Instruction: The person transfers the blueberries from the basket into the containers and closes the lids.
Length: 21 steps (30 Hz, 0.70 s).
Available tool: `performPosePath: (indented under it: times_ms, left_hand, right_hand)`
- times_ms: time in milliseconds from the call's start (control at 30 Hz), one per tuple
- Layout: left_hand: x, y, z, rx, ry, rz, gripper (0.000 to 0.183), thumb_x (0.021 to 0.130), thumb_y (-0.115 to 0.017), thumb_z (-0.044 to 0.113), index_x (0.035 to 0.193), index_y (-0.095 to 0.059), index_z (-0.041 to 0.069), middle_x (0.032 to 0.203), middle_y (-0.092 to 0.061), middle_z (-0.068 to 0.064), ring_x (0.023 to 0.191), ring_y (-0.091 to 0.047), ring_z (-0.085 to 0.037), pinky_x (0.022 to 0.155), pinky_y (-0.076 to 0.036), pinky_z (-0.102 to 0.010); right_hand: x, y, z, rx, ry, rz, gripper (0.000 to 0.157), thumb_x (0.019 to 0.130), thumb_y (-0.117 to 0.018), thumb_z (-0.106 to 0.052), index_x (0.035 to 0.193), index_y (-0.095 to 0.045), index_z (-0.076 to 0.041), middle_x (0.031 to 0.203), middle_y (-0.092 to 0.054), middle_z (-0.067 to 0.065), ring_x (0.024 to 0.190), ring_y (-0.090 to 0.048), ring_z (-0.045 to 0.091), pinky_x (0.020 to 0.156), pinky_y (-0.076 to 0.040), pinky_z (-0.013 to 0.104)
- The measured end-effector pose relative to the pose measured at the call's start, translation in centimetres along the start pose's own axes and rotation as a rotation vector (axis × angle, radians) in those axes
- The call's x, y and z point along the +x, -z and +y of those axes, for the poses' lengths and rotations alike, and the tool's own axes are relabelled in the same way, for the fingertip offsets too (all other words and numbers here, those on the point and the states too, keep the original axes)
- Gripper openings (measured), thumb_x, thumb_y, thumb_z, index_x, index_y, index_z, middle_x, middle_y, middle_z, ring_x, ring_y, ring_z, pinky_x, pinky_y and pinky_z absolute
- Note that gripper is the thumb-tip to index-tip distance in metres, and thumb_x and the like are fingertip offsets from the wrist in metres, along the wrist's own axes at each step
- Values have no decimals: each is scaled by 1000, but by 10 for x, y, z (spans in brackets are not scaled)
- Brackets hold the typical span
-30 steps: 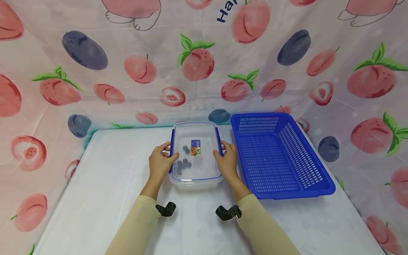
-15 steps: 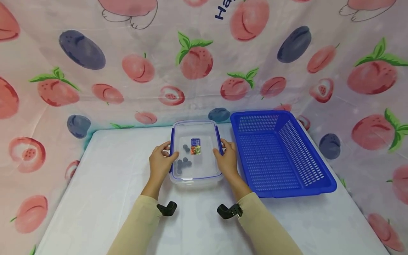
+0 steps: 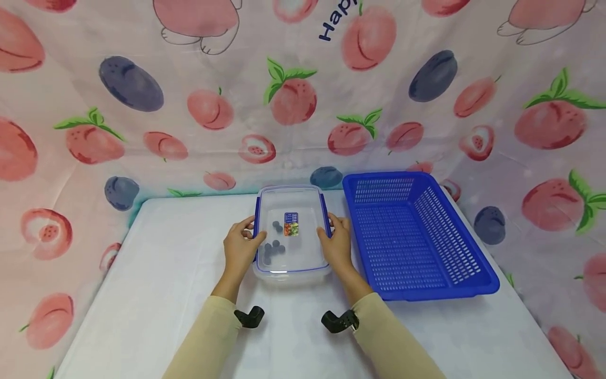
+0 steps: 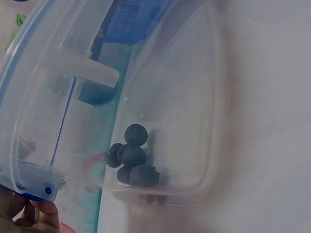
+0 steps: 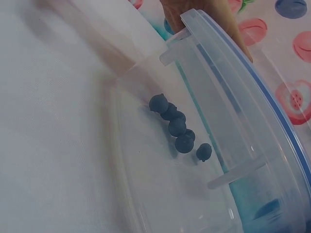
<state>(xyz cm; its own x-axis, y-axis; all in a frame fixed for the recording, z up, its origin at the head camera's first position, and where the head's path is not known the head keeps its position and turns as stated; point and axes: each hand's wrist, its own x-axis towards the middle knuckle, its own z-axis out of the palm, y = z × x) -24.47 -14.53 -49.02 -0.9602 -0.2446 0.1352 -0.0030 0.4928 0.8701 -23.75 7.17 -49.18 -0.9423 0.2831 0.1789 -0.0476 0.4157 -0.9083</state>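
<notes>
A clear plastic food container with a blue-rimmed lid rests on the white table, lid on top. Several blueberries show through it, gathered near its left front part; the left wrist view has these blueberries in a cluster on the bottom. My left hand grips the left side, thumb over the lid edge and fingers curled by the blue latch. On the opposite side my right hand holds the container likewise, its fingertips partly hidden beside the right latch. A colourful label sits on the lid.
Right of the container stands a blue plastic basket with slotted walls, close to my right hand. The white tablecloth stretches left and in front. A fruit-print cloth hangs behind the table.
The head view has tilted slightly, shifting the whole scene a little in the picture. Both hands keep the same grip, and the container stays in place.
</notes>
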Motion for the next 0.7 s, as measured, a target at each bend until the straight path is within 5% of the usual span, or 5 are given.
performPosePath:
  times_ms: [433,700]
  left_hand:
    - [-7,5,3,45,-26,-22,54,79,-79,15,130,-63,5,105,-62,-12,84,-59,-21,70,-47,-26]
    - [-10,23,17,264,-125,-158,60,86,-75,39,136,-58,10,129,-55,-16,115,-55,-32,94,-50,-48]
  right_hand:
    - [-8,7,-8,-33,-29,-13,48,91,-67,-6,135,-53,6,116,-49,21,96,-52,31,82,-48,39]
    - [-9,38,-46,-229,-61,-229,67,95,-65,-26,147,-37,4,137,-39,28,124,-44,41,99,-46,53]
